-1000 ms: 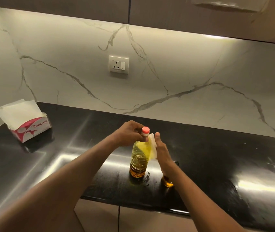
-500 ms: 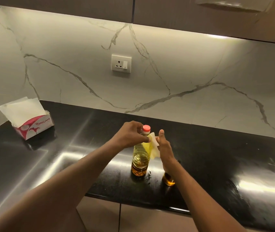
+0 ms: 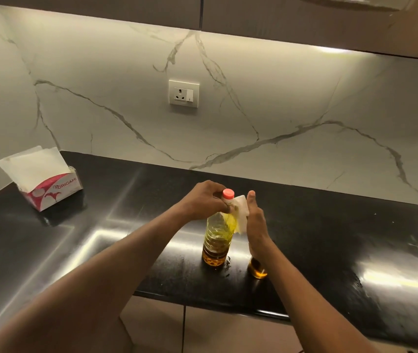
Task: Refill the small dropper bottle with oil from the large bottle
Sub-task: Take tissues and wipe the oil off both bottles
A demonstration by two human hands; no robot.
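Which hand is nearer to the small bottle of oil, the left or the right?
Right. The right hand is just above the small bottle, its wrist hiding the top. The left hand grips the neck of the large bottle, further to the left.

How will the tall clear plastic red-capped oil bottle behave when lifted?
Probably light: oil fills only the bottom of the tall clear plastic bottle. Possibly slippery: the right hand presses white tissue against it. Narrow, so pushes may tip it.
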